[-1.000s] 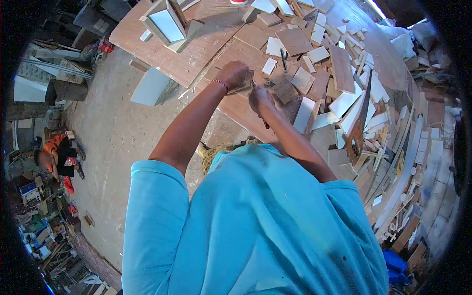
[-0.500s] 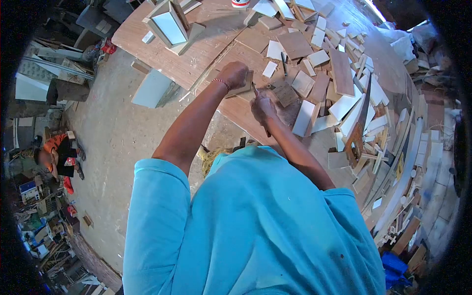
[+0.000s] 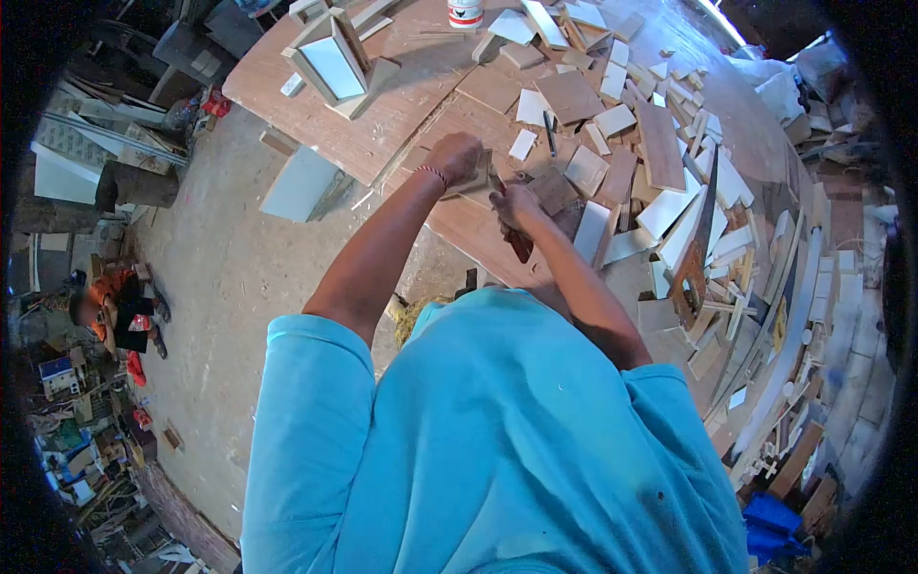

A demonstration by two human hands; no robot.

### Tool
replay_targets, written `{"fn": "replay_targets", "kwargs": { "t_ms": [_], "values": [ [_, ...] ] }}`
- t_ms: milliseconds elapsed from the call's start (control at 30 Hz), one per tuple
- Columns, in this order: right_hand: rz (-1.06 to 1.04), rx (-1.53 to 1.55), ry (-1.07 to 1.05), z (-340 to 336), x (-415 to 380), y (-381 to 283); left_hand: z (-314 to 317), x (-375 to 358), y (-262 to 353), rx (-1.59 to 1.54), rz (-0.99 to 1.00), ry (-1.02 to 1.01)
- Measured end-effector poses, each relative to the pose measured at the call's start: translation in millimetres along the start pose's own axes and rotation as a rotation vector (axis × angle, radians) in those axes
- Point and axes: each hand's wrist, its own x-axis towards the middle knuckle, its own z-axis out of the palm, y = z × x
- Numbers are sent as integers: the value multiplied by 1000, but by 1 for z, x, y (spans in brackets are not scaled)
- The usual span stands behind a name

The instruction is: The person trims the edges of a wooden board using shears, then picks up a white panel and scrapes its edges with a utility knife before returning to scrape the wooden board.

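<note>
My left hand (image 3: 453,158), with a striped band at the wrist, is closed on a small wooden piece (image 3: 473,185) at the front edge of the workbench (image 3: 435,134). Just right of it, my right hand (image 3: 517,205) is wrapped round a tool with a reddish-brown handle (image 3: 519,248). The handle sticks out below the fist, and the tool's other end points at the wooden piece; its exact kind I cannot tell. A square brown block (image 3: 552,190) lies right beside my right hand. Behind it rests a dark pen-like stick (image 3: 550,133).
Many wood offcuts (image 3: 660,143) cover the bench's right side, with a handsaw (image 3: 690,273) among them. A wooden frame with a white panel (image 3: 332,67) stands at the back left, near a white tub (image 3: 466,12). A person (image 3: 117,311) sits low at the far left.
My right hand has turned and shifted slightly, showing more of the tool's handle below the fist. My left hand stays on the wooden piece. The whole view has shifted a little.
</note>
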Motion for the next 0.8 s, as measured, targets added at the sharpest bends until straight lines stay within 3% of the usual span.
{"fn": "replay_targets", "kwargs": {
  "t_ms": [100,167,267,367,500,567,600,667,800],
  "values": [
    [3,-146,95,11,-12,-7,-2,0,1,-13,5,-10],
    [43,-248,293,26,-7,2,-2,2,-1,-10,10,-15],
    [24,-433,343,44,32,40,1,-3,0,-25,30,15],
    [93,-385,292,20,-11,-23,-4,-5,8,-30,36,16],
    [25,-384,329,21,16,-3,-4,-6,5,-47,33,11],
    [0,-204,43,5,15,-4,-6,-5,5,-25,48,-2],
    [-7,-203,52,2,15,1,-8,-5,5,-9,53,-24],
    [3,118,-14,0,16,11,-5,-2,2,13,51,-2],
    [27,-89,120,6,-18,-15,-1,0,-3,-30,53,39]
  ]
}}
